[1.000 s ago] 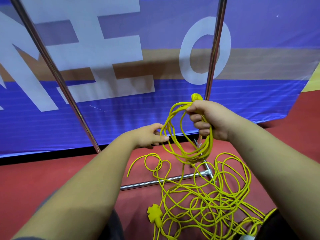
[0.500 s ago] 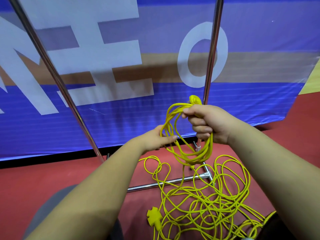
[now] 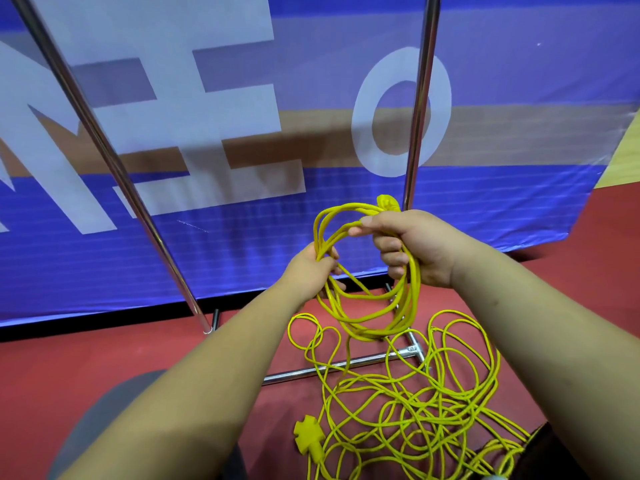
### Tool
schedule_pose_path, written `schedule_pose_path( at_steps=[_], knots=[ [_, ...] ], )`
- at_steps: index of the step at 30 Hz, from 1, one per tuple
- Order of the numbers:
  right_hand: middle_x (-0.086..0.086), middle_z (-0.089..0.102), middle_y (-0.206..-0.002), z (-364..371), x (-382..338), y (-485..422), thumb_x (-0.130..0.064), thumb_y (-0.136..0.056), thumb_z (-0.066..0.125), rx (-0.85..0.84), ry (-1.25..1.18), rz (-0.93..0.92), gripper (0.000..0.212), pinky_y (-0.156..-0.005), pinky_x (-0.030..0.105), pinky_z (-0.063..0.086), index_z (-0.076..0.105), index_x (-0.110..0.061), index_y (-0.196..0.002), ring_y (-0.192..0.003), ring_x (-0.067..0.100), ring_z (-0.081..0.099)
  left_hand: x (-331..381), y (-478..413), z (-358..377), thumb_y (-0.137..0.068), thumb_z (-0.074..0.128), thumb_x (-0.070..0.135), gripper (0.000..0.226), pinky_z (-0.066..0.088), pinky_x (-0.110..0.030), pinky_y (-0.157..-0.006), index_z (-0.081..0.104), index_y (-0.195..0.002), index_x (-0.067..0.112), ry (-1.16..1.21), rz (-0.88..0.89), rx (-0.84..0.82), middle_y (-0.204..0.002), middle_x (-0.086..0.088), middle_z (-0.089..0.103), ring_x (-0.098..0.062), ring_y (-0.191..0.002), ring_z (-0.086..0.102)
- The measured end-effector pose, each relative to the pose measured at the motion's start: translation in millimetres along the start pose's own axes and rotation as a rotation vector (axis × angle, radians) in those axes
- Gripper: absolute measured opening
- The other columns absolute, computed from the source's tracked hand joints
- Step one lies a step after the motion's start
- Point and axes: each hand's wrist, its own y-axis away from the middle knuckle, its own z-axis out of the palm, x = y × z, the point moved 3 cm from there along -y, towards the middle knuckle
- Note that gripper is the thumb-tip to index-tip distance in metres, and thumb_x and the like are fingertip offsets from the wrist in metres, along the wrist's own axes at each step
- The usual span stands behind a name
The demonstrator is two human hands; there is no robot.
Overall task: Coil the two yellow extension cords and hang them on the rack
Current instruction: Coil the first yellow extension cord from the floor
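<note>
Yellow cord point(image 3: 410, 408) lies tangled on the red floor point(image 3: 52, 375), its plug point(image 3: 308, 439) nearest. Above it, the right hand point(image 3: 415, 247) has its fingers clamped round a coil point(image 3: 374, 322) at the top; the left hand point(image 3: 308, 271) pinches the coil's left side. Behind stand the rack point(image 3: 419, 98) poles and a blue banner point(image 3: 242, 244).

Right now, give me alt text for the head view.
The right hand grips the top of a yellow cord coil while the left hand holds its left side. Loose cord lies tangled on the floor across the rack's base bar.

sports hall: red floor point(image 3: 104, 358), banner point(image 3: 519, 81)
</note>
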Motion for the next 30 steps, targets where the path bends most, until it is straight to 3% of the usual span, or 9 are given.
schedule_pose_path(
  at_steps=[3,7,12,16,20,23,25,27,30],
  knots=[
    [-0.003,0.043,-0.059,-1.2,1.3,-0.3,-0.032,-0.100,0.071,0.016,0.063,0.009,0.036,-0.046,0.027,0.044,0.075,-0.004,-0.122,-0.048,0.014,0.044,-1.5,-2.9,0.0,-0.103,0.047,0.015,0.009,0.056,-0.039,-0.065,0.052,-0.108,0.020,-0.008,-0.013,0.003,-0.110,-0.014,0.072,-0.039,-0.078,0.078],
    [-0.001,0.051,-0.068,-4.5,2.7,-3.0,-0.019,-0.098,0.066,0.053,0.107,0.019,0.019,-0.049,0.030,0.045,0.071,-0.007,-0.112,-0.050,0.015,0.045,-7.1,-6.2,-2.0,-0.107,0.051,0.022,0.008,0.053,-0.031,-0.056,0.048,-0.113,0.018,-0.063,0.020,-0.047,-0.098,-0.008,0.080,-0.031,-0.075,0.077],
    [-0.005,0.030,-0.059,-14.0,3.0,-9.1,-0.017,-0.096,0.061,0.178,0.063,-0.025,0.017,-0.042,0.025,0.028,0.068,-0.006,-0.107,-0.045,0.013,0.021,-20.8,-11.9,-5.3,-0.087,0.077,0.051,0.041,0.058,-0.043,-0.078,0.060,-0.111,0.021,-0.086,0.042,-0.109,-0.099,-0.007,0.078,-0.021,-0.079,0.073],
    [-0.007,0.032,-0.056,-19.9,4.1,-12.2,-0.028,-0.099,0.069,0.225,0.099,-0.061,0.020,-0.042,0.025,0.024,0.070,-0.009,-0.104,-0.047,0.013,0.021,-35.6,-9.4,-0.6,-0.070,0.079,0.074,0.098,0.059,-0.034,-0.073,0.049,-0.142,0.015,-0.056,-0.158,-0.235,-0.124,-0.006,0.071,-0.023,-0.102,0.076],
    [-0.007,0.037,-0.056,-28.8,4.7,-16.9,-0.030,-0.099,0.070,0.304,0.054,-0.085,0.024,-0.041,0.025,0.025,0.072,-0.008,-0.105,-0.045,0.013,0.025,-49.8,2.2,1.8,-0.094,0.067,0.057,0.078,0.056,-0.033,-0.089,0.040,-0.154,0.016,-0.261,-0.251,-0.456,-0.146,-0.002,0.058,-0.017,-0.115,0.071],
    [-0.006,0.034,-0.057,-33.2,2.1,-17.1,-0.030,-0.100,0.068,0.316,-0.005,-0.102,0.020,-0.040,0.025,0.023,0.070,-0.010,-0.098,-0.045,0.012,0.023,-65.6,13.3,10.5,-0.090,0.081,0.035,0.094,0.050,-0.033,-0.098,0.025,-0.164,0.024,-0.582,-0.271,-0.696,-0.158,0.001,0.047,-0.011,-0.114,0.064],
    [-0.007,0.031,-0.058,-35.3,-0.9,-15.8,-0.031,-0.102,0.066,0.294,-0.046,-0.108,0.021,-0.039,0.024,0.020,0.070,-0.012,-0.095,-0.045,0.010,0.022,-78.5,16.8,21.2,-0.086,0.085,0.034,0.104,0.045,-0.035,-0.110,0.019,-0.166,0.032,-0.846,-0.204,-0.738,-0.164,0.003,0.040,-0.020,-0.133,0.055],
    [-0.009,0.029,-0.058,-36.0,-4.5,-14.6,-0.033,-0.103,0.065,0.265,-0.109,-0.115,0.022,-0.037,0.023,0.018,0.069,-0.013,-0.095,-0.043,0.008,0.021,-88.8,20.6,33.1,-0.088,0.083,0.037,0.098,0.040,-0.035,-0.114,0.022,-0.164,0.038,-0.985,-0.151,-0.736,-0.165,0.006,0.038,-0.025,-0.144,0.047],
    [-0.010,0.027,-0.056,-35.2,-10.1,-12.6,-0.032,-0.105,0.062,0.241,-0.224,-0.140,0.023,-0.034,0.020,0.017,0.067,-0.013,-0.095,-0.039,0.005,0.020,-105.0,26.7,49.9,-0.094,0.075,0.036,0.068,0.044,-0.034,-0.108,0.045,-0.155,0.038,-1.122,-0.120,-0.806,-0.156,0.000,0.050,-0.027,-0.135,0.053]
  ],
)
